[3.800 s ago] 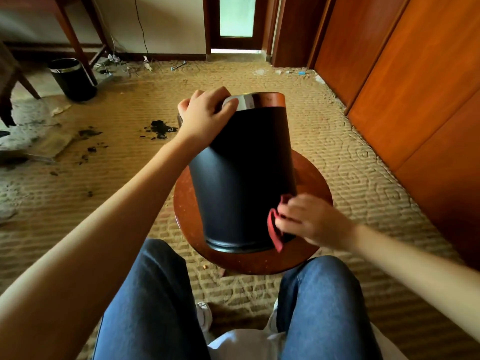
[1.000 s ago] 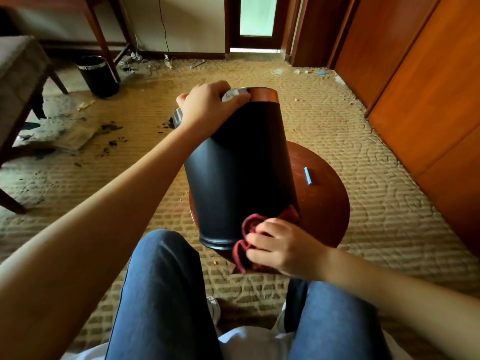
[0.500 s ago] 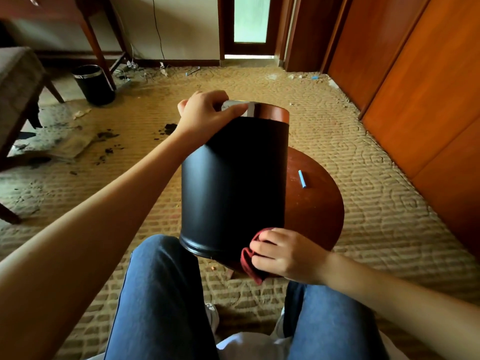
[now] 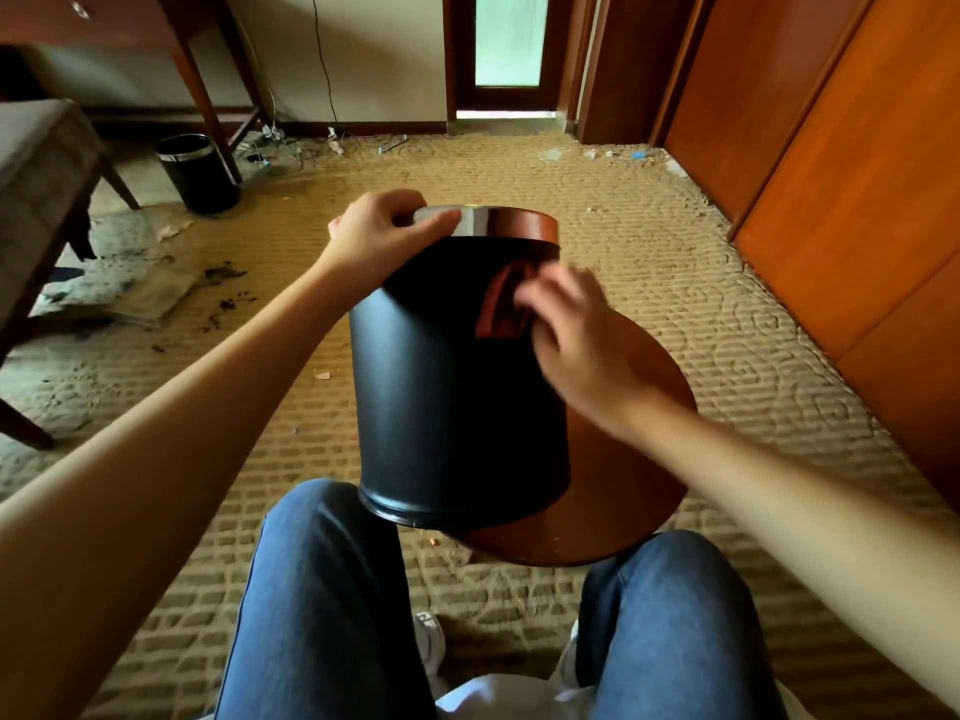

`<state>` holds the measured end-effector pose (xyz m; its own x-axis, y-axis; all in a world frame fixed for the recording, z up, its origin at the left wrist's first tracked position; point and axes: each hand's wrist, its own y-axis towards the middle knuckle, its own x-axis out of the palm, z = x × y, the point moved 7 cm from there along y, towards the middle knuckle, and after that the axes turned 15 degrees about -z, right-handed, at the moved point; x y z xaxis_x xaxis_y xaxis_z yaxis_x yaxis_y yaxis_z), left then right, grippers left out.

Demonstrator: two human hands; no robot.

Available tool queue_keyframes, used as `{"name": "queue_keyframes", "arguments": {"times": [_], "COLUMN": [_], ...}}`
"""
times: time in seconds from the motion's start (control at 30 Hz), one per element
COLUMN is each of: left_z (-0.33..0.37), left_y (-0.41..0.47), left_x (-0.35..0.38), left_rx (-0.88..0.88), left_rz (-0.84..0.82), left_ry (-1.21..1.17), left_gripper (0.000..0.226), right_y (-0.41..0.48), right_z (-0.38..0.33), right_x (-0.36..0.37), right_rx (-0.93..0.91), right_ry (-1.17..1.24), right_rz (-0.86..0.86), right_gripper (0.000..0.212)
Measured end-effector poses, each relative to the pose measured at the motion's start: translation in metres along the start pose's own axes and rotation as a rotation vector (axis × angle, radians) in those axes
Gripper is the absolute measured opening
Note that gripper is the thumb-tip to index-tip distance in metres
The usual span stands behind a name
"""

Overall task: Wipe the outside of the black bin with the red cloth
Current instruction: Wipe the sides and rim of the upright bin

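Two hands: both of yours are on the black bin (image 4: 441, 397).
Spare bin (image 4: 197, 174): a second black one stands on the carpet (image 4: 675, 283) far left, well apart.
Left hand (image 4: 382, 239): your fingers curl over the metal rim (image 4: 483, 220), gripping it.
Black bin: tilted, base at the near left edge of the round table (image 4: 623, 485), above your left knee (image 4: 322, 517).
Red cloth (image 4: 498, 309): against the bin's upper wall, under your right fingertips.
Right hand (image 4: 582, 350): on the cloth; motion blur hides whether the fingers pinch it or press flat.
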<state>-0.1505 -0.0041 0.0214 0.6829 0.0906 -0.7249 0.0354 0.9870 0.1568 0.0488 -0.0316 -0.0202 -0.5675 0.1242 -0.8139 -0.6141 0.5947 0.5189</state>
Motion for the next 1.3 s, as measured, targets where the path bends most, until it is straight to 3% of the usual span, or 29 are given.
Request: {"name": "queue_keyframes", "arguments": {"times": [0.23,0.33,0.4,0.53,0.73,0.9,1.1,1.23,1.3], "left_z": [0.053,0.075,0.088,0.101,0.075,0.061,0.045,0.032,0.028], "left_y": [0.031,0.038,0.039,0.041,0.042,0.043,0.041,0.034,0.028], "left_x": [0.023,0.044,0.057,0.068,0.054,0.051,0.040,0.029,0.028], "left_rx": [-0.078,-0.067,-0.014,0.043,0.124,0.084,-0.002,-0.044,-0.020], "left_rz": [-0.087,-0.110,-0.143,-0.254,-0.323,-0.248,-0.125,-0.034,-0.018], "left_ry": [0.441,0.447,0.441,0.396,0.022,-0.002,0.058,0.101,0.045], "left_gripper": [0.046,0.047,0.044,0.048,0.041,0.039,0.051,0.053,0.053], "right_y": [-0.116,-0.117,-0.107,-0.068,-0.008,0.000,-0.049,-0.129,-0.131], "right_z": [-0.040,-0.037,-0.026,0.021,0.042,0.044,0.061,0.026,0.006], "right_x": [0.053,0.046,0.027,-0.039,-0.092,-0.068,-0.018,0.020,0.023], "right_rx": [-0.271,-0.205,-0.051,0.247,0.273,0.128,0.136,-0.087,-0.312], "right_ry": [0.091,0.243,0.345,0.331,0.347,0.119,-0.044,-0.083,-0.185], "right_rz": [-0.354,-0.418,-0.328,0.116,0.420,0.289,0.074,-0.040,-0.128], "right_gripper": [0.023,0.020,0.024,0.014,0.030,0.026,0.032,0.030,0.028]}}
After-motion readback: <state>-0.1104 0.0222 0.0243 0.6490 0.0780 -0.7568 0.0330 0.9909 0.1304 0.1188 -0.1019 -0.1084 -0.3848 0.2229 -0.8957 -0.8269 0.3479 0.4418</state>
